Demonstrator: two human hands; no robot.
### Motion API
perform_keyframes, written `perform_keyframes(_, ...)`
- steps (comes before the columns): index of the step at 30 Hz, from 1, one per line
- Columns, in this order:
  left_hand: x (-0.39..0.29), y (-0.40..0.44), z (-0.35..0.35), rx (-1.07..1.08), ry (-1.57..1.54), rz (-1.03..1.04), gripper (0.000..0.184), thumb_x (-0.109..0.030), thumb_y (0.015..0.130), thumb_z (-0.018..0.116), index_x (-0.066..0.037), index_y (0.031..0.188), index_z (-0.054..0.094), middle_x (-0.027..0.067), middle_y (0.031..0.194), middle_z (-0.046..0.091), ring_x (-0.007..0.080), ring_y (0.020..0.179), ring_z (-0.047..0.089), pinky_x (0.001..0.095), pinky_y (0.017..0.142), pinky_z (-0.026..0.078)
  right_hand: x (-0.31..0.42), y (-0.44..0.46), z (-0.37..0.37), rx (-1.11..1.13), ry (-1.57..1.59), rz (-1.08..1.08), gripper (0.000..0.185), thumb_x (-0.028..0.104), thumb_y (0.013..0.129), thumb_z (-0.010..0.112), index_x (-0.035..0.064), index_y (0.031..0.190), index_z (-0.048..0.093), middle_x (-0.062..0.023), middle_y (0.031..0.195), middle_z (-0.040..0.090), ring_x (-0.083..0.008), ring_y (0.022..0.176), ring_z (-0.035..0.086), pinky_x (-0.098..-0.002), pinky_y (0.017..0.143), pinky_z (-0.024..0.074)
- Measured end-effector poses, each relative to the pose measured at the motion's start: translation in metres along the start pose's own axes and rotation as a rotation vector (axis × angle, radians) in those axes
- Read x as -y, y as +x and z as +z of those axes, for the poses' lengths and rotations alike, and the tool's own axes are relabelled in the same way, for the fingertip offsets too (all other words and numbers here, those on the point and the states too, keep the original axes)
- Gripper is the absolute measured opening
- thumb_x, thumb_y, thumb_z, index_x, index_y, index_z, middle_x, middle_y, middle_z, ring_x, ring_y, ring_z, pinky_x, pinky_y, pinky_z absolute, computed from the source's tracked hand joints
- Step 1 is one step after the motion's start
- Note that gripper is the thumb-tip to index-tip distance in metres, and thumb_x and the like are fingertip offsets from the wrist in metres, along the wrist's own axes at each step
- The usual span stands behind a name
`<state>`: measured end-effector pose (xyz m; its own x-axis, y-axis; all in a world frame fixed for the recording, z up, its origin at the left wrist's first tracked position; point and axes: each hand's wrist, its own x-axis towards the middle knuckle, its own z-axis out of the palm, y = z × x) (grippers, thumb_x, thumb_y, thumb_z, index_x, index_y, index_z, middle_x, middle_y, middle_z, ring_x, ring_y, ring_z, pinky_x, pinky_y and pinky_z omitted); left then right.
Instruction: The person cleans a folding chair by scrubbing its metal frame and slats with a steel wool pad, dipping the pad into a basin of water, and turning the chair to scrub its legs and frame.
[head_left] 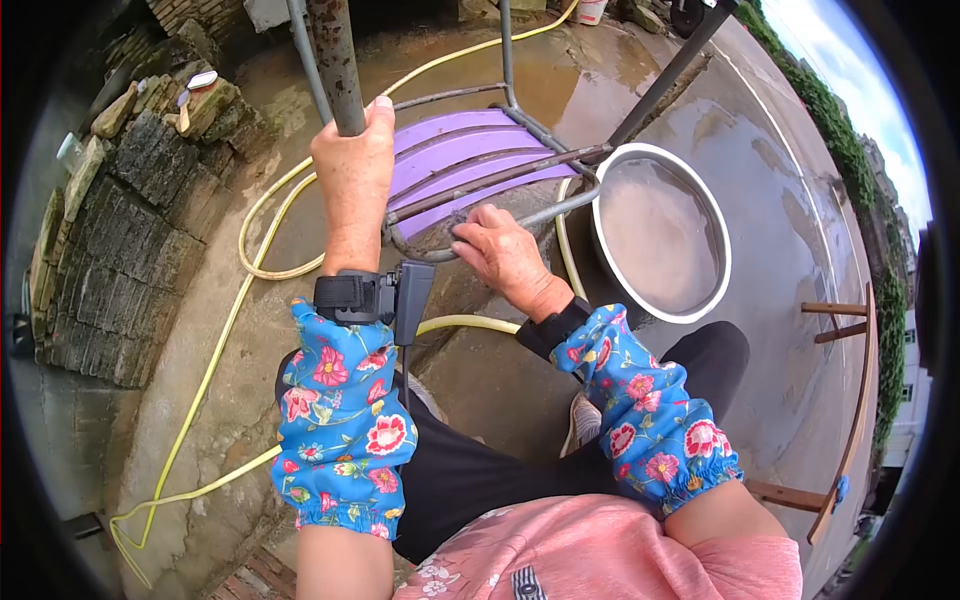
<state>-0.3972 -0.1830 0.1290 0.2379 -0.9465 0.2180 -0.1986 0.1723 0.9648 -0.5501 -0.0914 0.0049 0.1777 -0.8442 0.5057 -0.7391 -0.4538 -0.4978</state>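
A metal-framed chair with a purple slatted seat (470, 165) lies tipped in front of me. My left hand (355, 170) is wrapped round one of its grey, rust-spotted tubes near the top left. At the chair's near edge, my right hand (497, 250) has its fingers closed on a dark, scrubby wad (455, 225), pressed against the curved tube of the frame. The wad is mostly hidden by the fingers. To the right of the seat stands a round metal basin (665, 235) of cloudy water.
A yellow hose (225, 340) loops over the wet concrete at the left and passes below the chair. Stacked tiles and stones (120, 230) stand at the far left. A wooden frame (850, 420) is at the right edge, and a bucket (591, 11) is at the top.
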Motion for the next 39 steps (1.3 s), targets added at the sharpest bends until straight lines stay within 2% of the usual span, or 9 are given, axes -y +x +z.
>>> perform_keyframes(4,-0.001,-0.001,-0.003,0.003,-0.022,-0.02,0.03,-0.024,0.085,0.066,0.006,0.08,0.068,0.0005,0.063,0.058,0.0092,0.06,0.051,0.0289,0.06,0.044,-0.119,-0.026,-0.045,-0.154,-0.232,0.341,0.018,0.022,0.086,0.063,0.0079,0.095,0.069,-0.0117,0.092,0.058,-0.0311,0.088,0.059,-0.0412,0.075,0.0498)
perform_keyframes(8,0.005,0.003,-0.003,-0.052,-0.035,0.011,0.029,-0.024,0.084,0.068,0.004,0.077,0.067,0.0003,0.063,0.058,0.0087,0.059,0.051,0.0282,0.059,0.043,-0.109,-0.019,-0.037,-0.193,-0.127,0.435,0.02,0.023,0.088,0.061,0.0062,0.095,0.069,-0.0144,0.092,0.057,-0.0339,0.088,0.058,-0.0415,0.077,0.0486)
perform_keyframes(12,0.004,0.003,-0.005,-0.004,-0.057,-0.04,0.03,-0.024,0.084,0.069,0.001,0.069,0.063,-0.0005,0.061,0.057,0.0081,0.059,0.051,0.0278,0.058,0.043,0.014,-0.005,0.01,-0.084,0.046,0.016,0.014,0.013,0.082,0.065,0.0071,0.095,0.065,-0.0116,0.093,0.054,-0.0316,0.087,0.057,-0.0393,0.076,0.0483)
perform_keyframes(16,0.001,-0.003,-0.016,0.0,-0.156,-0.052,0.028,-0.022,0.085,0.068,-0.006,0.067,0.056,0.0,0.054,0.05,0.0084,0.039,0.045,0.0241,0.038,0.035,-0.022,-0.012,-0.009,-0.054,-0.069,0.109,0.011,0.016,0.082,0.064,0.0098,0.091,0.066,-0.0087,0.093,0.056,-0.0294,0.088,0.058,-0.0393,0.076,0.0494)
perform_keyframes(22,0.0,0.002,-0.022,-0.059,-0.205,-0.06,0.028,-0.022,0.085,0.068,-0.005,0.067,0.055,-0.0002,0.054,0.05,0.0086,0.04,0.045,0.0243,0.038,0.035,-0.113,-0.01,-0.034,-0.323,-0.229,0.391,0.014,0.017,0.084,0.062,0.0087,0.093,0.069,-0.0117,0.095,0.059,-0.0321,0.089,0.06,-0.042,0.077,0.0497)
perform_keyframes(27,-0.006,-0.004,-0.019,-0.076,-0.228,-0.104,0.038,-0.02,0.089,0.064,-0.012,0.06,0.042,-0.0028,0.049,0.036,0.0085,0.037,0.034,0.0245,0.037,0.029,0.016,-0.008,0.007,-0.105,0.02,0.027,0.018,0.005,0.076,0.068,0.0069,0.094,0.065,-0.0085,0.093,0.056,-0.0283,0.089,0.058,-0.0356,0.077,0.0499)
perform_keyframes(30,-0.006,-0.004,-0.025,-0.023,-0.215,-0.113,0.039,-0.022,0.09,0.063,-0.012,0.06,0.041,-0.0025,0.049,0.035,0.0092,0.037,0.034,0.0247,0.038,0.029,-0.031,-0.002,-0.012,-0.114,-0.085,0.095,0.013,0.011,0.079,0.066,0.0077,0.092,0.066,-0.0093,0.095,0.058,-0.0283,0.089,0.06,-0.0358,0.076,0.0503)
perform_keyframes(34,0.005,0.008,-0.035,-0.029,-0.252,-0.067,0.04,-0.022,0.09,0.063,-0.013,0.06,0.038,-0.0026,0.047,0.033,0.0098,0.036,0.034,0.0259,0.037,0.029,-0.148,-0.006,-0.063,-0.289,-0.245,0.462,0.013,0.019,0.083,0.06,0.01,0.089,0.067,-0.0112,0.093,0.057,-0.0312,0.09,0.059,-0.0412,0.076,0.0502)
perform_keyframes(39,-0.003,0.008,-0.033,-0.057,-0.256,-0.074,0.035,-0.015,0.088,0.065,-0.011,0.062,0.043,-0.0023,0.052,0.04,0.0068,0.039,0.036,0.0235,0.036,0.03,-0.091,-0.015,-0.024,-0.352,-0.085,0.32,0.012,0.013,0.079,0.064,0.0069,0.09,0.066,-0.0124,0.094,0.056,-0.0312,0.089,0.059,-0.0391,0.077,0.0497)
